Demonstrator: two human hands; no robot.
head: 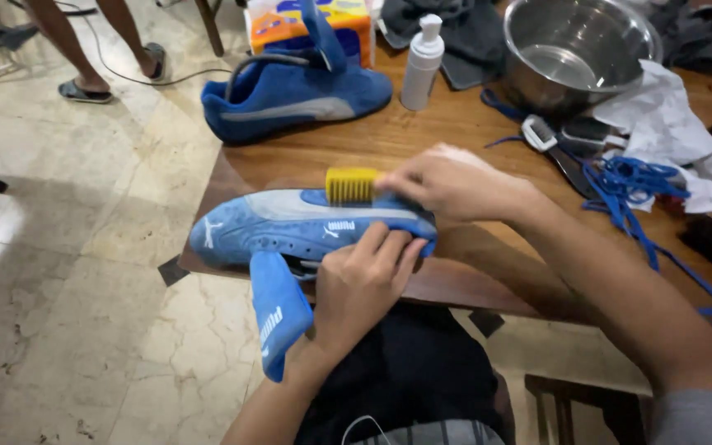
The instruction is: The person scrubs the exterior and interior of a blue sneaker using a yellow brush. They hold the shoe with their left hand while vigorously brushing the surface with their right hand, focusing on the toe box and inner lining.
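Nearest, left hand (364,280) grips the heel of a blue shoe (290,227) lying on the near edge of the wooden table (455,124). Right hand (447,181) clasps a yellow brush (351,185), bristles on the shoe's side. Farther: second blue shoe (290,95), white pump bottle (420,62), steel pot (574,49).

Soft indoor light, fairly bright, with mild motion blur at the hands.

Glare sits on the polished floor (67,272) at left and inside the steel bowl (574,49) far right. Shadows under the near shoe (306,227) and far shoe (294,95) are soft on the table (455,132). The right hand (447,181) and brush (352,185) look slightly smeared; frame edges bend a little.
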